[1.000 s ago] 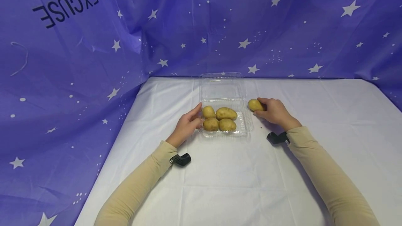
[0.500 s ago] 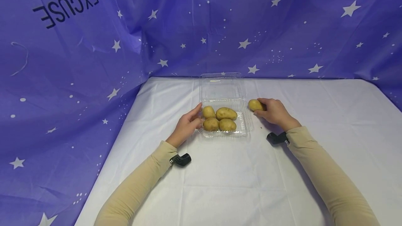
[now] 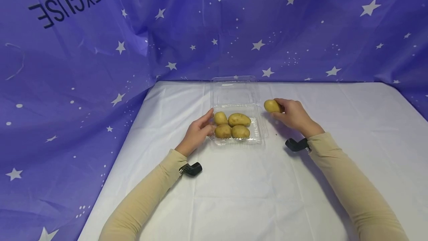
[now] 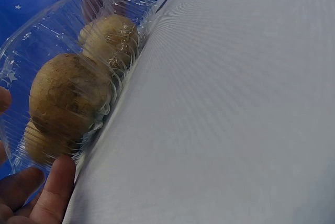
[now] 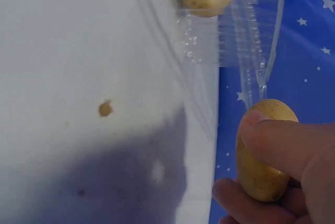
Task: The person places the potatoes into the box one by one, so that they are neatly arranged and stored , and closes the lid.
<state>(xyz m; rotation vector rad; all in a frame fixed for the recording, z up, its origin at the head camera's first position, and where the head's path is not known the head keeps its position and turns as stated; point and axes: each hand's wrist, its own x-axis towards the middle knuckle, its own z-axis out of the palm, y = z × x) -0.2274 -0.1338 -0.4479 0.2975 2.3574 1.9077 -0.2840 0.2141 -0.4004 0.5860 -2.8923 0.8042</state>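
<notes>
My right hand (image 3: pixel 294 113) grips a yellow-brown potato (image 3: pixel 272 106) between thumb and fingers, just right of a clear plastic clamshell box (image 3: pixel 256 135). In the right wrist view the thumb presses on one side of the held potato (image 5: pixel 261 179), with fingers curled behind it. Several potatoes sit in the left and middle of the box, among them a long one (image 3: pixel 239 119) at the back and a rounder one (image 3: pixel 223 131) in front. My left hand (image 3: pixel 197 132) touches the box's left side with extended fingers. The left wrist view shows its fingertips against the ribbed wall, near a potato (image 4: pixel 68 96).
The box's clear lid (image 3: pixel 233 91) stands open at the back, near the table's far edge. A white cloth (image 3: pixel 247 189) covers the table, with a small brown speck (image 5: pixel 105 109) right of the box. A purple star-printed curtain (image 3: pixel 234 21) hangs behind and to the left.
My right hand has raised the potato slightly beside the box; before, it held it lower at the table. The left hand stays at the box. The head view has shifted a little.
</notes>
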